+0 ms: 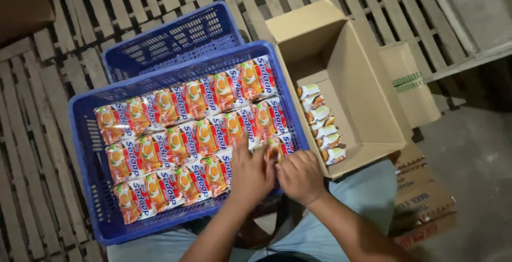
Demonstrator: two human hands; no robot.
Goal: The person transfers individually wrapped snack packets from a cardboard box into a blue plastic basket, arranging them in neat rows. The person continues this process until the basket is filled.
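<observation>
Blue crate (pixel 88 150): packets (pixel 186 134) in tight overlapping rows. Left hand (pixel 249 174) and right hand (pixel 300 176) grasp the last packet (pixel 277 147), fitting the corner gap.

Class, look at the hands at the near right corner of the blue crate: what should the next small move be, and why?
Probably press the packet under both hands down level. The left hand and right hand meet on the last noodle packet of the near row in the blue crate, and it looks slightly raised beside its neighbours.
</observation>
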